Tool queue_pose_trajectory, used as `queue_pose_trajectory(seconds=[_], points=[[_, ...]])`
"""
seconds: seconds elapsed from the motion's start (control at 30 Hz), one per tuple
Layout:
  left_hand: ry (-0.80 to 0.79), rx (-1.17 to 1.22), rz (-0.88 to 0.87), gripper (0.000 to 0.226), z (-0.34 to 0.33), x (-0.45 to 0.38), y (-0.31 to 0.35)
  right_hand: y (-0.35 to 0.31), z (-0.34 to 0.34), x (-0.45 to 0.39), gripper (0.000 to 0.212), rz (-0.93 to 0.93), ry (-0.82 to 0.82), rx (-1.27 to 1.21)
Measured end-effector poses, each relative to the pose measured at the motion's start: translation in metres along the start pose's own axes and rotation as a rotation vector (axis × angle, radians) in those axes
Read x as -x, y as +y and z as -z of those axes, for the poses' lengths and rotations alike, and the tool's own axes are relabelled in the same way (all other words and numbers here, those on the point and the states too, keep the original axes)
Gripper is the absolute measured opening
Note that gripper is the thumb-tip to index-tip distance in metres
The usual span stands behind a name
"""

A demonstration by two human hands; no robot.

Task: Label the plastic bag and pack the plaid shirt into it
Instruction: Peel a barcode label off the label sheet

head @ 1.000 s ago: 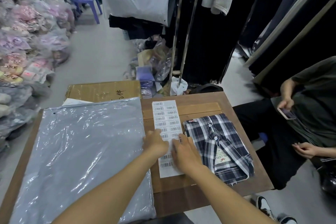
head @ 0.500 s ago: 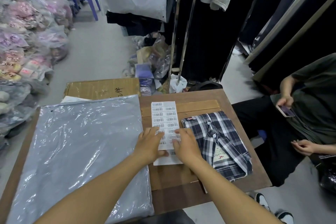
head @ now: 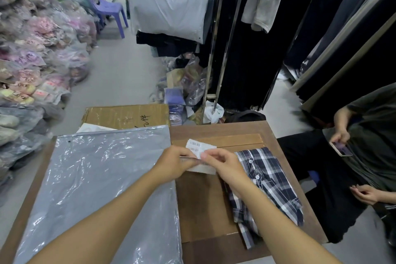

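A stack of clear plastic bags (head: 102, 182) lies flat on the left half of the wooden table (head: 214, 199). A folded navy and white plaid shirt (head: 270, 184) rests on the right half. Between them I hold the white barcode label sheet (head: 199, 147) lifted off the table and bent. My left hand (head: 173, 163) grips its left edge. My right hand (head: 222, 163) pinches the sheet near the middle, thumb and forefinger together. Whether a single label is peeled off is hidden by the fingers.
A cardboard box (head: 126, 114) stands behind the bags. A seated person (head: 364, 152) with a phone (head: 340, 149) is at the table's right side. Bagged garments (head: 32, 60) pile up at left, a purple chair (head: 102, 6) stands beyond, and clothes racks (head: 257, 38) hang behind.
The label sheet lay flat on the table under both hands; now both hands have lifted it and bent it upward. My view has tilted up slightly.
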State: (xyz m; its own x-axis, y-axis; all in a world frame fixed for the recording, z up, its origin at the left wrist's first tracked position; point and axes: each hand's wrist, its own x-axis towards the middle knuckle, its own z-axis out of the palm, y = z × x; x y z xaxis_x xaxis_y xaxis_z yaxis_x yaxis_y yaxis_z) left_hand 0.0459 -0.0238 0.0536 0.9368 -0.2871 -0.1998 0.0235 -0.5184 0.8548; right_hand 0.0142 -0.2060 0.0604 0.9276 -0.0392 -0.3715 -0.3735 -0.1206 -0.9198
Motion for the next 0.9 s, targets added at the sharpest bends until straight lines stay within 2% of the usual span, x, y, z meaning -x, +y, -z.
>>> queue_pose_trajectory(seconds=[0.1,0.2,0.33,0.43,0.53,0.63,0.73,0.9], points=[[0.079,0.106,0.016,0.011,0.029,-0.004,0.03,-0.034,0.005,0.005,0.025,0.139,-0.081,-0.003],[0.088,0.303,-0.016,0.009,0.053,-0.004,0.059,-0.063,0.005,-0.001,0.021,0.233,-0.056,-0.055],[0.125,0.629,0.036,0.017,0.072,-0.005,0.083,-0.103,-0.003,-0.002,0.028,0.291,-0.072,-0.18],[0.18,0.768,0.079,0.019,0.083,-0.004,0.094,-0.124,-0.01,0.0,0.035,0.33,-0.043,-0.199],[0.189,0.798,0.087,0.018,0.087,-0.001,0.098,-0.128,-0.019,-0.001,0.043,0.473,0.166,-0.006],[0.22,0.8,0.095,0.015,0.089,0.002,0.098,-0.125,-0.026,-0.003,0.038,0.731,0.405,0.276],[0.223,0.817,0.095,0.013,0.089,0.004,0.096,-0.123,-0.031,-0.006,0.024,0.878,0.381,0.42],[0.211,0.836,0.08,0.016,0.09,0.005,0.092,-0.116,-0.041,-0.008,0.017,0.884,0.364,0.499]])
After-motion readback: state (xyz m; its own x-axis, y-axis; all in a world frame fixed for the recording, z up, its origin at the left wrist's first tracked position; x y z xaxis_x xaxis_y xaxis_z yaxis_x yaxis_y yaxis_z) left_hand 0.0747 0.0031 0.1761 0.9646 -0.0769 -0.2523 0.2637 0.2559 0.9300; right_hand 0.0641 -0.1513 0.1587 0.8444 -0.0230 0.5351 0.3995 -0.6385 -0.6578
